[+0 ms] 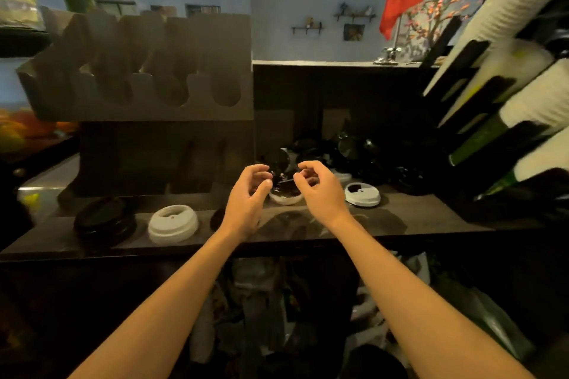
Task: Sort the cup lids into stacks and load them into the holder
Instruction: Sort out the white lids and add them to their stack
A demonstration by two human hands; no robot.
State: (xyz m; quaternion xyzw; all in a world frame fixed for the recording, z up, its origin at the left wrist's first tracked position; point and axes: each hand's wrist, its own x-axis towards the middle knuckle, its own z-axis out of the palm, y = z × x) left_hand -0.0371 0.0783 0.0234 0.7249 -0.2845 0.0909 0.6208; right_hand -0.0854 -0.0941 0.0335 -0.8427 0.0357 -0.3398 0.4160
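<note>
Lids (284,197) sit between the curled left hand (249,194) and right hand (320,191); any grip is unclear.

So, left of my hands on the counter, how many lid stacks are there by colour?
Black lid stack: 1
White lid stack: 1
Total: 2
A dark shape just right of the white one is too hidden to count.
</note>
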